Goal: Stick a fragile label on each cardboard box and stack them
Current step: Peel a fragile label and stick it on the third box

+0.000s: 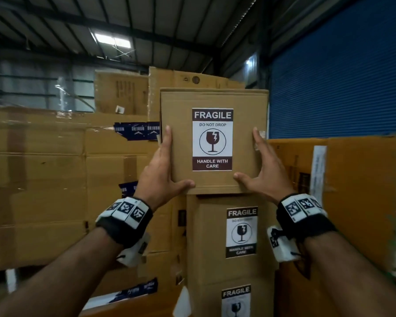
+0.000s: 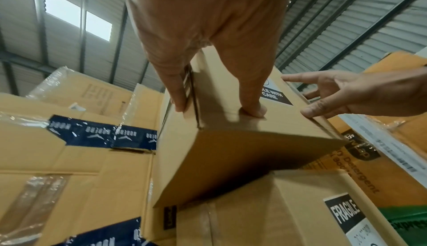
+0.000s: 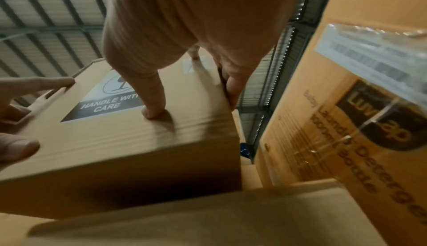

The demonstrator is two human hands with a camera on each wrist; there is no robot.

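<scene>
A brown cardboard box [image 1: 178, 110] with a fragile label [image 1: 212, 139] on its front tops a stack. My left hand [image 1: 169, 165] holds its left edge, fingers along the side and thumb on the front. My right hand [image 1: 260, 165] grips the right edge the same way. In the left wrist view the box [image 2: 231, 155] is tilted, its front bottom edge raised off the labelled box [image 2: 289, 204] beneath. That second box [image 1: 206, 236] carries a fragile label [image 1: 241, 232], and so does a third box [image 1: 236, 300] under it.
Large plastic-wrapped cartons [image 1: 44, 179] stand close on the left. An orange detergent carton [image 1: 357, 191] is tight against the stack's right. More cartons [image 1: 181, 81] rise behind the stack. A blue roller shutter [image 1: 341, 76] fills the far right.
</scene>
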